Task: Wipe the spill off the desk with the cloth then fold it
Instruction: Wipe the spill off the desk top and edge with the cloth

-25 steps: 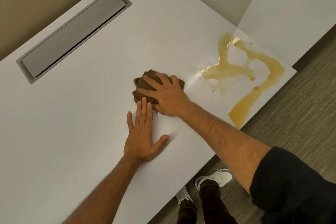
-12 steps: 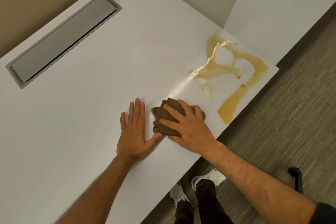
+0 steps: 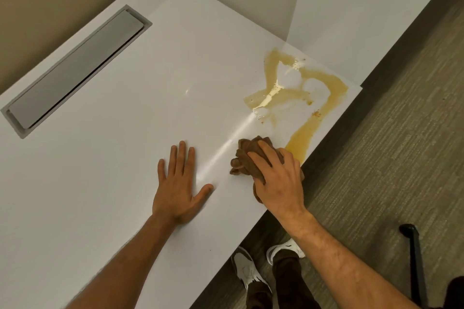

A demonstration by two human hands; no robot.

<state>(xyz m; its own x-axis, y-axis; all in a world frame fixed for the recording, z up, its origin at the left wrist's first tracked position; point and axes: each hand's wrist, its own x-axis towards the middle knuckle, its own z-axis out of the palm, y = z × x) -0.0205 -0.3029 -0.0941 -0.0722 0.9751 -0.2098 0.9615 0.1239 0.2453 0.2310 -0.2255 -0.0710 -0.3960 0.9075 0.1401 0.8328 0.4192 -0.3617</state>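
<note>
A bunched brown cloth is lying on the white worktop at centre right of the frame, close to the worktop's near edge, with the person's right hand pressing down on top of it. The right-hand grip is clenching the cloth, fingers curling over the crumpled fabric while folds are spilling out on its left side. Just above and to the right of the cloth, an amber spill is spreading across the worktop in a looping trail, its lowest streak running down to the edge and ending just beside the right hand's knuckles. Pale specks and an orange fleck are sitting within the liquid. A bright streak of reflected light is crossing the surface between the spill and the two hands.

To the left of the cloth and apart from it, the left hand is resting flat on the worktop, grip released, palm down, thumb pointing toward the cloth. In the upper left of the frame, a long grey cable hatch is lying set into the surface. At bottom centre, below the edge, two white shoes are standing on grey carpet. A black chair part is showing at lower right.
</note>
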